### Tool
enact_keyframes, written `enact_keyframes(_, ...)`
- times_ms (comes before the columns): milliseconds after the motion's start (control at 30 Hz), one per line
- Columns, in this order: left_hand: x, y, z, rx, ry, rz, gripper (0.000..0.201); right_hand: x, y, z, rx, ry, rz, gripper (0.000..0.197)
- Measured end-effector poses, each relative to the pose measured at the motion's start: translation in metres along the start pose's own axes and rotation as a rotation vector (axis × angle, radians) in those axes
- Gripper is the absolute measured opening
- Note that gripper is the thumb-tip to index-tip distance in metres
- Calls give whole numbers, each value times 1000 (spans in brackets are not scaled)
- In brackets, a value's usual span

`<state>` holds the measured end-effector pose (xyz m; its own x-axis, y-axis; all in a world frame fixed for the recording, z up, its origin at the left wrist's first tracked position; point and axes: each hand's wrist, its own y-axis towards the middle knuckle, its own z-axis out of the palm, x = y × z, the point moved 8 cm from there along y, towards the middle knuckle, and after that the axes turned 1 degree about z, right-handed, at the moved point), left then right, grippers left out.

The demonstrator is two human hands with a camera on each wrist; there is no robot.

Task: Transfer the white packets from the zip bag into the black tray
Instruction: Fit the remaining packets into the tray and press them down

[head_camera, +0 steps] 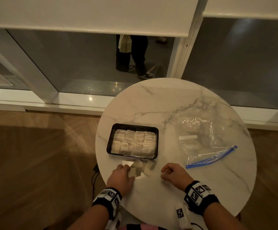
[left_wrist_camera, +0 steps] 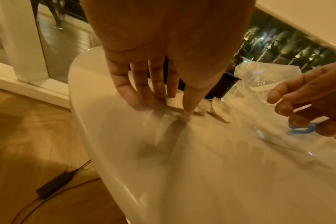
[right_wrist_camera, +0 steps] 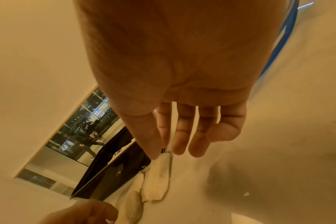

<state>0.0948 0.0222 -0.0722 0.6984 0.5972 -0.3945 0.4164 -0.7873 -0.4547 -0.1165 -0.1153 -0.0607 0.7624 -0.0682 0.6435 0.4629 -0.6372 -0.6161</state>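
The black tray point(head_camera: 109, 143) stands left of centre on the round table, and rows of white packets point(head_camera: 133, 143) fill it. Loose white packets point(head_camera: 149, 168) lie on the marble just in front of the tray. My left hand point(head_camera: 126, 169) is on one of them, and in the left wrist view my left hand point(left_wrist_camera: 163, 100) pinches that packet point(left_wrist_camera: 175, 103) between thumb and fingers. My right hand point(head_camera: 165, 173) hovers to the right of the loose packets, loosely curled and holding nothing. The clear zip bag point(head_camera: 199, 140) lies flat at the right, and I cannot tell whether anything is inside it.
The marble table point(head_camera: 168, 100) is small and round, and its near edge lies just behind my wrists. The bag's blue zip strip point(head_camera: 211, 157) points toward my right hand. A power adapter and cable point(left_wrist_camera: 54, 184) lie on the wooden floor at the left. A person's legs point(head_camera: 135, 57) show beyond the glass.
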Motion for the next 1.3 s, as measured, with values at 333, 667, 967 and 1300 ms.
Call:
enact_keyframes(333,2,-3,-1,-78,-87,-107,27,-3,-10,-10,7,-66,-11,10)
enact_keyframes(667,-35,-23,-40,-76,-408,119,10,53,-23,-21,-16,-33,-174,12)
enact_keyframes(967,-70,-21,-76,-35,-603,274,12,106,-23,6,66,-19,-399,22)
enact_keyframes(1300,-35,-5,-97,-242,-441,213,12,126,0,16,11,65,-355,6)
